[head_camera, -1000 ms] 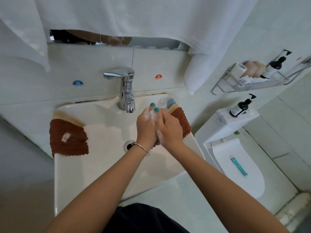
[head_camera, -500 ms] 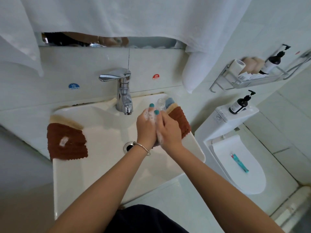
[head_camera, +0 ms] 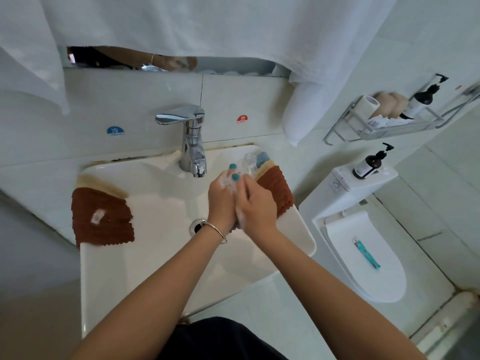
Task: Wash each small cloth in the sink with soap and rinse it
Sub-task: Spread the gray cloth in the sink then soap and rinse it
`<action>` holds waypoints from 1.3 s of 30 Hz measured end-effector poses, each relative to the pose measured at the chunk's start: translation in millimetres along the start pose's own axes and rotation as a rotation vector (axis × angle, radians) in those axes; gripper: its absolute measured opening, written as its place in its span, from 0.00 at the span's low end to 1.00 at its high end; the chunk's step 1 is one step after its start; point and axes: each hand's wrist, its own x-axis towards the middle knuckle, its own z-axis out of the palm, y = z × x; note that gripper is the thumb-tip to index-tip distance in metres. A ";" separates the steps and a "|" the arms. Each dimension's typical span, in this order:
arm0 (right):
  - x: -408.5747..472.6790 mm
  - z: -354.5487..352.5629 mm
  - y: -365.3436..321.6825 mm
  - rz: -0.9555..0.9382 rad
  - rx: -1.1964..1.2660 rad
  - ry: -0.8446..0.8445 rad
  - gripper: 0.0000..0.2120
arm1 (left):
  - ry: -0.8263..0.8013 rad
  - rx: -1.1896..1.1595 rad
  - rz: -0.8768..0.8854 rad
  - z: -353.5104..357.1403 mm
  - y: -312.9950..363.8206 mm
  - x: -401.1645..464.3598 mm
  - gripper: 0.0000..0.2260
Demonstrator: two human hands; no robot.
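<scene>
brown cloth (head_camera: 102,216) lay draped over sink (head_camera: 161,255) rim at 9 o'clock of drain (head_camera: 196,226); second brown cloth (head_camera: 276,189) on rim at 2 o'clock, just behind hands. likely soft, limp, heavier and slicker once wet and soapy; best bunched by middle, not by edge. left hand (head_camera: 222,198) and right hand (head_camera: 255,206) pressed palm to palm over basin, lathered; fingers straight, together, clamped on nothing visible. faucet (head_camera: 192,141) at 12 o'clock, no water seen. clear bottle (head_camera: 250,162) beside second cloth.
</scene>
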 end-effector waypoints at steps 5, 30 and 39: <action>7.0 -7.8 1.3 0.040 -0.032 0.050 0.17 | -0.046 0.039 0.003 9.6 4.2 -7.6 0.14; 11.1 -5.5 9.5 0.110 0.069 0.065 0.18 | 0.021 0.165 0.074 10.9 -7.5 -12.9 0.14; 12.4 10.0 13.4 0.157 0.125 0.024 0.19 | 0.044 0.093 -0.003 1.7 -22.2 -7.0 0.17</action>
